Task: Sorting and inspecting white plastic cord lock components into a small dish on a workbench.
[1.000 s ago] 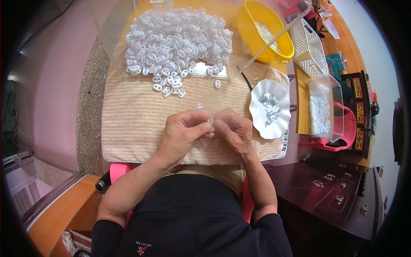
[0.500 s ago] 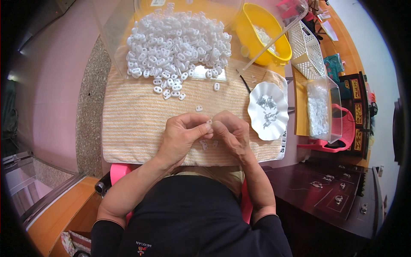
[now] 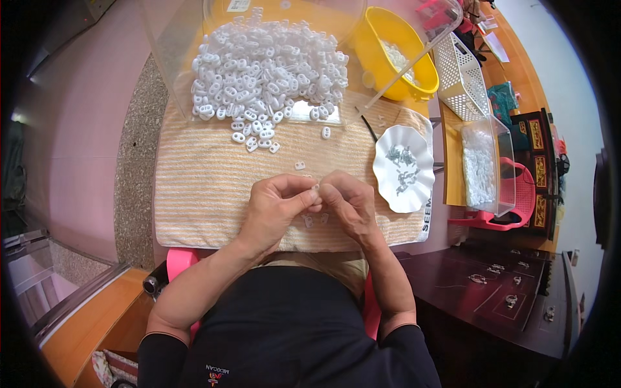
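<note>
My left hand point(image 3: 275, 205) and my right hand point(image 3: 351, 204) meet fingertip to fingertip above the towel point(image 3: 200, 200). Both are closed in a pinch on a tiny whitish plastic piece point(image 3: 317, 187), mostly covered by the fingers. Just beyond them lies a white two-hole plastic piece point(image 3: 299, 165), with another two-hole piece point(image 3: 326, 132) farther off. Below the fingers, a few small translucent parts point(image 3: 308, 221) rest on the cloth. To the right of my right hand, a white wavy-edged dish point(image 3: 422, 187) holds small grey pieces point(image 3: 402, 156), too small to identify.
A big pile of white two-hole pieces point(image 3: 259, 71) spills from a clear bin point(image 3: 169, 58) at the back. A thin black stick point(image 3: 369, 128) lies by the dish. Beyond are a yellow basin point(image 3: 372, 39), a white perforated basket point(image 3: 462, 77) and a clear box point(image 3: 506, 174).
Both hands stay pinched together in nearly the same place, with only slight finger movement. The whole view has shifted a little.
</note>
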